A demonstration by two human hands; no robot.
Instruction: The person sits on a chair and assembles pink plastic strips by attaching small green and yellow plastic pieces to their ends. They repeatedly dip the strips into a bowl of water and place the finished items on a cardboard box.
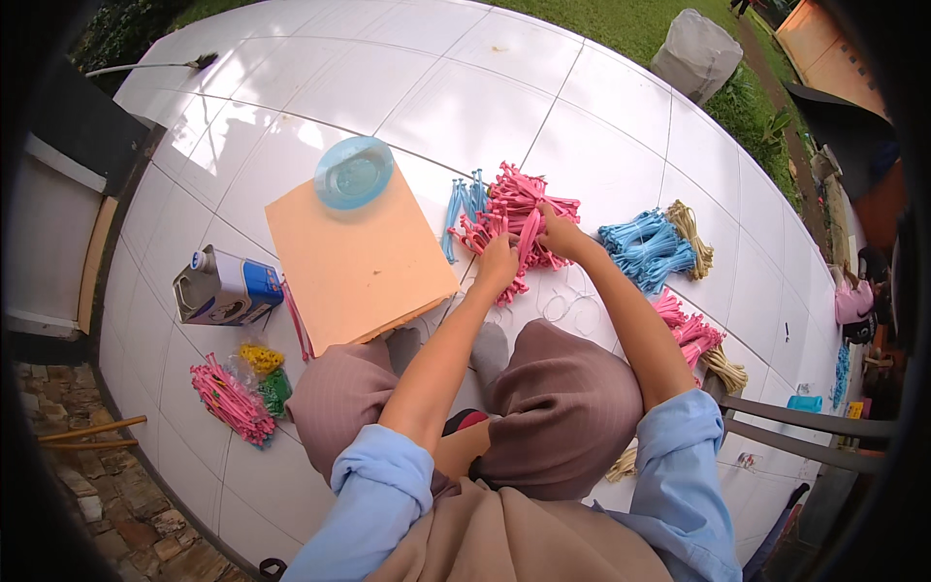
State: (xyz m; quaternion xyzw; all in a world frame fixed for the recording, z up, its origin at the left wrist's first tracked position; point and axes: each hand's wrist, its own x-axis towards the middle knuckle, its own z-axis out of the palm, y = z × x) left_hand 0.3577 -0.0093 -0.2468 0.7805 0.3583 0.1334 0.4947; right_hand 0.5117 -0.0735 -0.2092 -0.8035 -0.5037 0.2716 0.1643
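Note:
A pile of thin pink strips with knobbed ends lies on the tiles in front of my knees. At the pile's near left side, my left hand is closed on some of the pink strips. My right hand pinches a pink length at the pile's right side, a short way from the left. Its fingertips are partly hidden among the strips. Light blue strips of the same kind lie against the pile's left edge. Loose thin white cord curls on the floor just below my right forearm.
Left of the pile, a peach board bears a translucent blue bowl. A metal can and pink bundles stand farther left. Blue bundles, cream bundles and more pink bundles lie on the right.

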